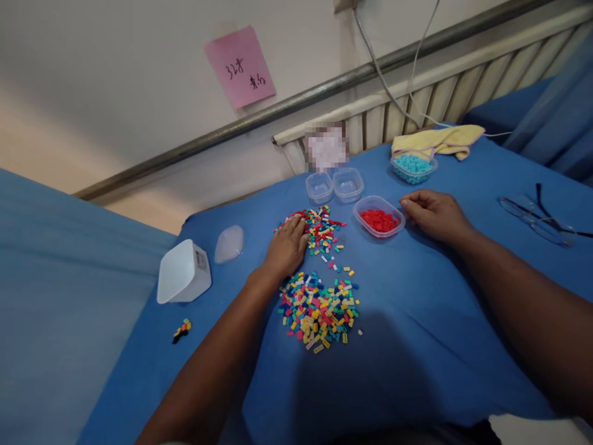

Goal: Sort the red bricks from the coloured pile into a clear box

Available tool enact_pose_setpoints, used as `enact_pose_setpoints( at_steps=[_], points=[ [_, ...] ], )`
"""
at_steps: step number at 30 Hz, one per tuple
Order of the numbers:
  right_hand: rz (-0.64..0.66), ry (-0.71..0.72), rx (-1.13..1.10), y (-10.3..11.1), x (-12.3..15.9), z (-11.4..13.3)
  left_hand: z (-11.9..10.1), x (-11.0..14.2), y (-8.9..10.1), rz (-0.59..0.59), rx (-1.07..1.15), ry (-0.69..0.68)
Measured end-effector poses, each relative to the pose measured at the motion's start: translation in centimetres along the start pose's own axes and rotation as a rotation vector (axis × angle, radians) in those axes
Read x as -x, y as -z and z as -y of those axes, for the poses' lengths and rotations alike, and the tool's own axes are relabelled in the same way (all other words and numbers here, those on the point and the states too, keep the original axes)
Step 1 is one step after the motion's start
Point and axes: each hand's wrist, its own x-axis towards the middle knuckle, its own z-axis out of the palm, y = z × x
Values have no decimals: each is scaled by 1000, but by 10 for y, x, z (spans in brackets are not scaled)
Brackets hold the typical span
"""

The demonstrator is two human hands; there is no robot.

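Note:
My left hand (287, 247) lies with its fingers stretched out over the left side of a pile of small coloured plastic bricks (321, 230). A second, larger pile of mixed bricks (319, 309) is spread nearer to me, just below that wrist. My right hand (435, 215) rests on the blue cloth with thumb and forefinger pressed together, close to the right rim of a clear tub (380, 232). Whatever those fingers hold, if anything, is hidden. Red bricks (377, 219) lie inside the tub.
Two clear tubs (348, 184) stand behind the piles. Turquoise bricks fill another tub (414, 168) beside a yellow cloth (438, 141). Eyeglasses (537, 219) lie at right. On the left are a lid (230, 243), a white container (184, 272) and a few bricks (182, 330).

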Motion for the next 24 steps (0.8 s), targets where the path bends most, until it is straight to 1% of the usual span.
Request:
enact_pose_setpoints(
  at_steps=[3,6,9,11,13,15,17,18,19,21,22,24],
  points=[
    [7,8,22,-1,-1,1,2,-8,1,-26,30,35],
    [13,13,34,0,-2,3,-5,-29,2,-41,39,13],
    [21,8,43,1,-2,5,-13,-49,-1,-27,25,62],
    [24,9,53,1,-1,7,-14,-54,-5,-5,19,92],
    [25,19,62,1,0,8,-13,-49,-7,5,19,71],
    [24,36,67,1,0,8,-10,-38,-7,12,25,8],
    [29,51,72,1,0,8,-9,-25,-4,40,38,-47],
    [35,57,76,1,0,8,-10,-20,-1,54,47,-52],
    [41,62,83,1,0,7,-14,-15,2,62,55,-47],
    [47,65,97,1,-2,4,-28,-9,8,59,58,-42],
    [45,64,105,1,-2,3,-37,-7,10,53,55,-60],
    [39,63,113,1,-3,1,-59,-5,14,81,40,-148]
  ],
)
